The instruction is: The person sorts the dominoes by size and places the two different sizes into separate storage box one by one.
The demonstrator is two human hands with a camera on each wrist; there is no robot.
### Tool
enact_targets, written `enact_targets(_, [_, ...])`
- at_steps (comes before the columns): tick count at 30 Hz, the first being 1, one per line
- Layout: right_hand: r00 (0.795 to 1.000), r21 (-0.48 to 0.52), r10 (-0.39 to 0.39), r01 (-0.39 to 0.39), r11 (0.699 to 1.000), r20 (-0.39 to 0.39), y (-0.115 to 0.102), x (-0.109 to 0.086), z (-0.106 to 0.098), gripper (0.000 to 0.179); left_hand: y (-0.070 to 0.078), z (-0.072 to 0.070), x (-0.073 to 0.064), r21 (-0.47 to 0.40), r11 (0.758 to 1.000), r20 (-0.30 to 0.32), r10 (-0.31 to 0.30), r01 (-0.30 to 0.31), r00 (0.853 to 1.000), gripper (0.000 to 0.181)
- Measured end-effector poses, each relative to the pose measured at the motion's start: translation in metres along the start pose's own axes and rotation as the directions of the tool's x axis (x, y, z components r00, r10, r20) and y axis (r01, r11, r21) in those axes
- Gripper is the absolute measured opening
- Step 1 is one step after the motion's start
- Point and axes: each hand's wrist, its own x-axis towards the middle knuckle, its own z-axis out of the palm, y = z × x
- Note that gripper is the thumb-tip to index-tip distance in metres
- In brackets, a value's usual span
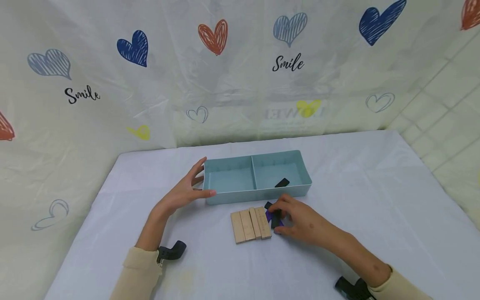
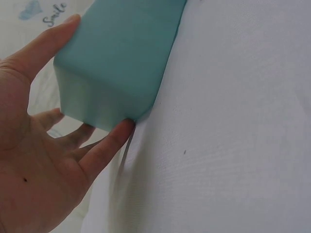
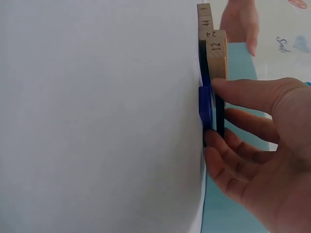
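My left hand (image 1: 183,192) grips the left end of a light blue two-compartment tray (image 1: 243,196), thumb at the front wall and fingers against the end wall (image 2: 92,99). In front of the tray, my right hand (image 1: 301,218) pinches a black block (image 1: 276,219) between thumb and fingers. Purple-blue blocks (image 1: 268,216) lie beneath and beside it; one blue block (image 3: 205,107) shows clearly in the right wrist view. Another black block (image 1: 282,183) lies in the tray's right compartment. Just left of my right fingertips sit several wooden blocks (image 1: 250,225) side by side.
Numbers are printed on the ends of the wooden blocks (image 3: 216,46). A white cloth (image 1: 210,266) covers the table, whose back edge meets a hanging sheet (image 1: 240,83) with hearts and lettering. Black camera mounts (image 1: 172,251) sit at both wrists.
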Motion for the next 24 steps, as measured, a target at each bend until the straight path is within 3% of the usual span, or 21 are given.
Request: enact_targets(24, [0.997, 0.114, -0.011, 0.021, 0.993, -0.082, -0.0056, -0.0013, -0.0068, 0.048, -0.0016, 0.0000, 0.0005, 0.006, 1.000, -0.001, -0.011, 0.011, 1.000, 0.108])
